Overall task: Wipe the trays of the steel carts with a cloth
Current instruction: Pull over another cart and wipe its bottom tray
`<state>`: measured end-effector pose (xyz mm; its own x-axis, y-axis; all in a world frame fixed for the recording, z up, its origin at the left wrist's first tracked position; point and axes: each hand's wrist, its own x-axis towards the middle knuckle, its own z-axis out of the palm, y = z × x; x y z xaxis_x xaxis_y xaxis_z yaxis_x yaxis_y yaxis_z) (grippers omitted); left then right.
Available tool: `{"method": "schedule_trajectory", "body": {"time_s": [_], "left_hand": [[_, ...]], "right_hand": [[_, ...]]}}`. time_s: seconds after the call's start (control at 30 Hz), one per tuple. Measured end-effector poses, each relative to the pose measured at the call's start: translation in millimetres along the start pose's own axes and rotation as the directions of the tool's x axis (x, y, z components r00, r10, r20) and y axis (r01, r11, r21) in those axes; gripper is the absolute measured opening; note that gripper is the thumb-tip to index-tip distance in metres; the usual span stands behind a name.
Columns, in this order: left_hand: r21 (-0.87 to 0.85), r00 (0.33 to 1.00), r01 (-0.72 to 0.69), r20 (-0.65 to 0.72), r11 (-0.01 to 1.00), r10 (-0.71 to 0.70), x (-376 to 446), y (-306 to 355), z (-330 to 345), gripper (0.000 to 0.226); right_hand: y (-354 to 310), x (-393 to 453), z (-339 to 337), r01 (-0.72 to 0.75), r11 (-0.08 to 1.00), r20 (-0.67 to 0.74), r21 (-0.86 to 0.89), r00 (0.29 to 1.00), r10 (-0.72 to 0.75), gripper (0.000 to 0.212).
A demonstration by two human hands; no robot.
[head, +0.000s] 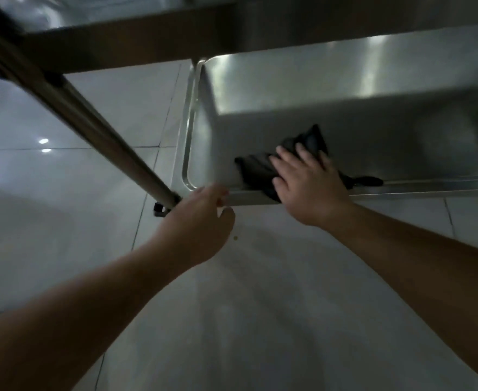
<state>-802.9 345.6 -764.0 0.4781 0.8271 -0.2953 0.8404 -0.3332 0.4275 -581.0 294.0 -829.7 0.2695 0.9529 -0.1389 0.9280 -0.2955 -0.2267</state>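
A steel cart's lower tray [260, 88] fills the upper right, seen from above. A dark cloth [256, 169] lies crumpled on the tray floor near its front rim [418, 187]. My right hand [308, 180] presses flat on the cloth with fingers spread, covering its middle. My left hand [201, 210] grips the tray's front left corner, thumb below the rim and fingers over it, beside the foot of the cart's leg [91, 128].
An upper tray [124, 43] of the cart crosses the top of the view and shades the lower one. A small black caster [160, 209] sits under the leg. Pale glossy floor tiles [71, 170] spread to the left and below.
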Motion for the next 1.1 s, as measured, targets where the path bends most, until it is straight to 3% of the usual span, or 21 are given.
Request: {"method": "schedule_trajectory", "body": {"time_s": [0.1, 0.2, 0.3, 0.4, 0.47, 0.53, 0.6, 0.7, 0.77, 0.83, 1.0, 1.1], "left_hand": [[0.016, 0.971, -0.192, -0.141, 0.981, 0.192, 31.9, 35.6, 15.0, 0.022], [-0.010, 0.947, -0.297, -0.128, 0.955, 0.294, 56.5, 65.8, 31.1, 0.025], [0.035, 0.941, -0.320, -0.109, 0.947, 0.322, 64.4, 90.3, 53.4, 0.038], [0.056, 0.946, -0.299, -0.115, 0.953, 0.304, 67.5, 114.6, 79.4, 0.041], [0.078, 0.945, -0.296, -0.118, 0.952, 0.304, 70.9, 128.7, 96.0, 0.040], [0.066, 0.943, -0.297, -0.135, 0.952, 0.304, 76.0, 143.0, 109.8, 0.039], [0.042, 0.941, -0.282, -0.181, 0.958, 0.285, 83.0, 156.3, 119.8, 0.041], [-0.002, 0.941, -0.262, -0.224, 0.965, 0.255, 89.5, 176.4, 132.6, 0.045], [-0.010, 0.939, -0.284, -0.203, 0.959, 0.276, 92.4, 189.6, 142.1, 0.046], [0.033, 0.934, -0.308, -0.178, 0.951, 0.309, 93.4, 195.7, 149.5, 0.049], [0.164, 0.939, -0.271, -0.173, 0.949, 0.298, 97.9, 191.3, 159.1, 0.065], [0.227, 0.939, -0.259, -0.169, 0.939, 0.300, 98.1, 191.7, 162.3, 0.072]], "right_hand": [[7.7, -6.0, -3.6, 0.103, 0.995, 0.003, -0.007, 0.995, -0.103, 0.055], [62.2, -22.3, -13.3, 0.056, 0.998, -0.032, 0.000, 0.998, -0.056, 0.054], [163.0, -49.6, -29.7, -0.147, 0.989, -0.085, -0.017, 0.986, 0.145, 0.061], [268.6, -74.8, -52.1, -0.438, 0.898, -0.111, -0.040, 0.895, 0.432, 0.063], [295.5, -76.8, -59.0, -0.582, 0.813, -0.086, -0.013, 0.811, 0.579, 0.058], [279.7, -68.2, -57.4, -0.649, 0.759, -0.090, 0.044, 0.754, 0.650, 0.058], [242.2, -59.2, -50.0, -0.576, 0.815, -0.128, 0.055, 0.806, 0.578, 0.057], [181.8, -57.8, -37.4, -0.229, 0.973, -0.094, -0.015, 0.969, 0.227, 0.056], [169.7, -60.3, -35.6, -0.052, 0.998, -0.036, -0.024, 0.998, 0.051, 0.055], [186.5, -63.3, -39.7, -0.001, 1.000, -0.022, -0.030, 1.000, 0.000, 0.055], [307.1, -82.9, -61.8, -0.245, 0.967, -0.087, -0.073, 0.967, 0.239, 0.057], [401.2, -107.0, -82.4, -0.474, 0.877, -0.130, -0.080, 0.877, 0.463, 0.065]]}}
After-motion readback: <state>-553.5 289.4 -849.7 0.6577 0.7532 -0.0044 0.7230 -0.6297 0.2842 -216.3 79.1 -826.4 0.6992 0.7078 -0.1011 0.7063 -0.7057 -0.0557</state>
